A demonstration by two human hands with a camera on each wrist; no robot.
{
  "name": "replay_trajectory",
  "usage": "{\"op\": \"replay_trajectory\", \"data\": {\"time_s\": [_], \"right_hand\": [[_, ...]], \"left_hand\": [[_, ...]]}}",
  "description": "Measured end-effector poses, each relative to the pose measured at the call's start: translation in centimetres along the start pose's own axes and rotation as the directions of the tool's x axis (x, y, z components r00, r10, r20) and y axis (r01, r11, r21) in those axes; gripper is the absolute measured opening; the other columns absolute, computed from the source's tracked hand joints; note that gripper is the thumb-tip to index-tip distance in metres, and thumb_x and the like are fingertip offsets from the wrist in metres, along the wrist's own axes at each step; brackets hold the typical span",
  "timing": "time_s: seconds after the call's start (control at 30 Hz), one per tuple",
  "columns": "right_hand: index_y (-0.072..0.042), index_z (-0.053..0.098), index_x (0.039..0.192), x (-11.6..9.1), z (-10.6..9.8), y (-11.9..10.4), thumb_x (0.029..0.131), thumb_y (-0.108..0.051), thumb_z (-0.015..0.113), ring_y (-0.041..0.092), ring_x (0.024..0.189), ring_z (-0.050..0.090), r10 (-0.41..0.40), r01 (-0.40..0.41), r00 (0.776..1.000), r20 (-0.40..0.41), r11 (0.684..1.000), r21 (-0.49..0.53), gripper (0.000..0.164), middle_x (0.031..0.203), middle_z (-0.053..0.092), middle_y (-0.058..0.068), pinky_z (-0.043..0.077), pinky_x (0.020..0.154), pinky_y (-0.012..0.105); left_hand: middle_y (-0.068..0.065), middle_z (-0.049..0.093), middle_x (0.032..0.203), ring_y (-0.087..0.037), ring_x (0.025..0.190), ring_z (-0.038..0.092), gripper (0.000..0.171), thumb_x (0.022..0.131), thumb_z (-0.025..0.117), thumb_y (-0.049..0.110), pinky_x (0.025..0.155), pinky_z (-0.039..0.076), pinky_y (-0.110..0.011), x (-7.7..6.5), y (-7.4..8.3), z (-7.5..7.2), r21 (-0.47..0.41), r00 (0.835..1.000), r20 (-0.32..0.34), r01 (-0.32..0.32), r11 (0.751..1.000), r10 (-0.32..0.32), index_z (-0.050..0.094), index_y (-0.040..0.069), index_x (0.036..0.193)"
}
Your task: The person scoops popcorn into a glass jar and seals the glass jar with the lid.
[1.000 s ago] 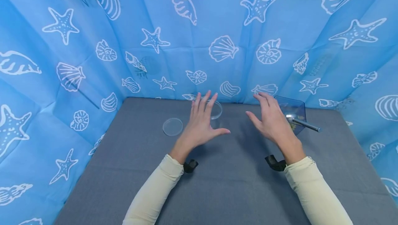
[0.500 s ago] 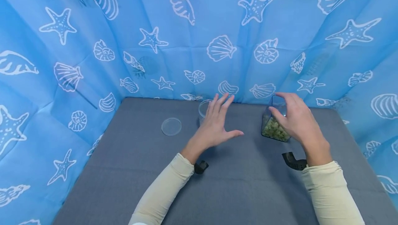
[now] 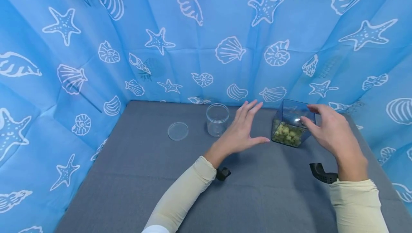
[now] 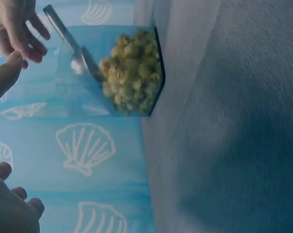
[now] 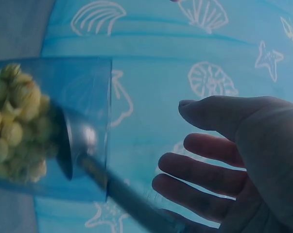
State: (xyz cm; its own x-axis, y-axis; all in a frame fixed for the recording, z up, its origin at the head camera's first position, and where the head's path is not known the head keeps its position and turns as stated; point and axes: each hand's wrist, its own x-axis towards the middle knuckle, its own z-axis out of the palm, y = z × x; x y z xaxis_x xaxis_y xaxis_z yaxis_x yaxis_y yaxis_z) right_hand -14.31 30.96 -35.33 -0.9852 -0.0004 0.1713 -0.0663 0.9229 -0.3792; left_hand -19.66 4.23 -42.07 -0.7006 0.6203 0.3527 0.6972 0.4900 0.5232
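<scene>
A clear, bluish square container (image 3: 294, 108) stands at the back right of the table, with popcorn (image 3: 286, 135) in its lower part. Leaning in it is a metal scoop (image 5: 85, 138), its handle sticking out past the rim; in the head view my right hand covers most of this handle. My right hand (image 3: 334, 132) is over the container's right side, thumb and fingers apart, the handle close by the fingertips in the right wrist view. To the container's left, my left hand (image 3: 238, 136) hovers with spread fingers and holds nothing.
An uncovered clear round jar (image 3: 217, 120) stands behind and left of my left hand. Farther left, a round clear lid (image 3: 178, 131) lies flat on the grey tabletop (image 3: 135, 175). A blue curtain (image 3: 193, 47) with shell prints hangs around the table's back and sides.
Both hands have moved right, the left away from the jar toward the container. The right hand has passed across the container to its right side, uncovering the popcorn.
</scene>
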Motion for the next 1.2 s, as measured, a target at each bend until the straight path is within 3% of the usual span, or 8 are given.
{"op": "replay_trajectory", "data": {"time_s": [0.2,0.4,0.53,0.7,0.8,0.87,1.1,1.2], "right_hand": [[0.010,0.048,0.141,-0.8,0.2,1.7,0.102,-0.025,0.063,0.056,0.115,0.053,-0.003,0.003,1.000,-0.002,1.000,-0.023,0.054,0.133,0.052,0.039,0.044,0.087,0.069],[0.009,0.045,0.145,-1.6,0.2,3.3,0.099,-0.038,0.067,0.056,0.113,0.055,0.021,-0.017,0.996,0.088,0.999,-0.039,0.069,0.134,0.049,0.039,0.046,0.082,0.068],[0.011,0.045,0.143,-1.8,0.3,4.0,0.096,-0.033,0.071,0.056,0.109,0.056,0.002,0.002,0.993,0.121,0.999,-0.032,0.070,0.132,0.050,0.039,0.047,0.081,0.066],[0.009,0.050,0.138,-2.2,0.7,4.4,0.096,-0.018,0.071,0.038,0.076,0.066,-0.031,0.033,0.996,0.088,0.999,-0.017,0.054,0.107,0.065,0.034,0.051,0.059,0.048],[0.004,0.054,0.135,-2.5,0.9,4.3,0.099,-0.014,0.066,0.022,0.058,0.054,-0.040,0.041,0.997,0.062,0.999,-0.020,0.042,0.083,0.067,0.021,0.038,0.049,0.032],[0.002,0.056,0.133,-2.7,1.0,4.2,0.102,-0.014,0.063,0.018,0.054,0.045,-0.038,0.039,0.998,0.046,0.999,-0.021,0.036,0.073,0.062,0.012,0.031,0.048,0.029],[0.004,0.058,0.130,-2.9,1.2,4.1,0.103,-0.015,0.061,0.016,0.055,0.046,-0.014,0.014,1.000,-0.020,1.000,-0.018,0.032,0.079,0.066,0.018,0.031,0.048,0.028],[0.003,0.059,0.129,-2.9,1.3,4.1,0.103,-0.016,0.061,0.015,0.054,0.047,-0.014,0.013,0.999,-0.051,1.000,-0.016,0.032,0.077,0.066,0.018,0.031,0.047,0.028]], "left_hand": [[0.003,0.002,0.172,-0.025,0.162,-0.001,0.113,0.087,0.077,0.053,0.125,0.028,-0.055,1.1,0.1,1.1,-0.059,0.999,0.005,0.032,0.998,-0.032,-0.004,0.034,0.164],[0.006,0.003,0.172,-0.020,0.160,0.010,0.113,0.086,0.076,0.057,0.123,0.033,-0.049,2.5,0.4,2.3,-0.102,0.996,0.035,0.085,0.991,-0.082,-0.005,0.038,0.163],[0.004,0.006,0.171,-0.019,0.159,0.013,0.112,0.085,0.076,0.058,0.123,0.034,-0.047,3.4,0.5,2.9,-0.095,0.996,0.032,0.091,0.991,-0.088,-0.001,0.035,0.164],[0.005,0.008,0.171,-0.017,0.159,0.014,0.111,0.085,0.076,0.059,0.123,0.034,-0.045,4.3,0.4,3.6,-0.100,0.994,0.028,0.109,0.989,-0.106,0.003,0.033,0.164],[0.005,0.011,0.171,-0.016,0.158,0.017,0.111,0.084,0.077,0.060,0.123,0.036,-0.045,4.8,0.4,4.0,-0.121,0.991,0.032,0.136,0.983,-0.133,0.004,0.034,0.164],[0.003,0.014,0.170,-0.016,0.157,0.021,0.111,0.084,0.077,0.059,0.122,0.037,-0.044,5.1,0.4,4.5,-0.141,0.987,0.036,0.159,0.977,-0.155,0.006,0.034,0.164],[0.008,0.017,0.169,-0.015,0.156,0.026,0.106,0.086,0.076,0.059,0.120,0.039,-0.043,5.9,0.9,6.2,-0.203,0.961,0.098,0.273,0.940,-0.258,0.004,0.042,0.163],[0.010,0.012,0.171,-0.015,0.157,0.024,0.102,0.089,0.072,0.057,0.120,0.039,-0.046,6.1,0.8,6.7,-0.217,0.958,0.126,0.281,0.935,-0.258,0.001,0.045,0.162]]}}
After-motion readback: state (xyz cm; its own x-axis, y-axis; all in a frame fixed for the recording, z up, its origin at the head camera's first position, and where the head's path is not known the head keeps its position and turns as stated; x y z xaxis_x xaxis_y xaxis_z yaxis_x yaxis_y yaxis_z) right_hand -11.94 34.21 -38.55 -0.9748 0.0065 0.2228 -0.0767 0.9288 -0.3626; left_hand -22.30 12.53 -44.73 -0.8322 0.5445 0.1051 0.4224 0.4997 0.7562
